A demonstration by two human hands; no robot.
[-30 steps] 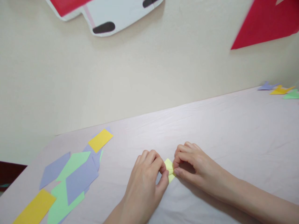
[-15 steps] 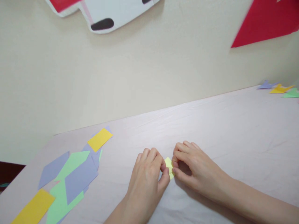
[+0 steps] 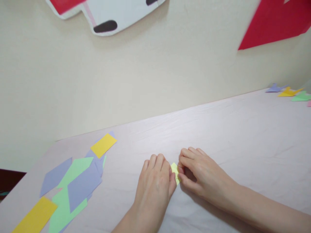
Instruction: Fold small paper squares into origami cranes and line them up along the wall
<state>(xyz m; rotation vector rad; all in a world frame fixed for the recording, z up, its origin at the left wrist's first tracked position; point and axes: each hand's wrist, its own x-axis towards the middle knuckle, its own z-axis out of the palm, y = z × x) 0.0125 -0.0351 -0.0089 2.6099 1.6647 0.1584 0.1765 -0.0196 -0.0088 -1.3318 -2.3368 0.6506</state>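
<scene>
Head view: yellow paper (image 3: 175,169), short of the far edge of the cloth (image 3: 218,129).
My left hand (image 3: 155,181): seemingly pinching its left.
My right hand (image 3: 206,173): pinching its right.
Tear risk: uneven pulling.

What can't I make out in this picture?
In the head view:
Pale yellow paper: sides hidden by the grip of the left hand and right hand; creases too small to read.
Pink piece: cut off by the right edge.
White-and-red wall decoration: cut off by the top edge.
Nearer yellow sheet: cut off by the bottom edge.
</scene>
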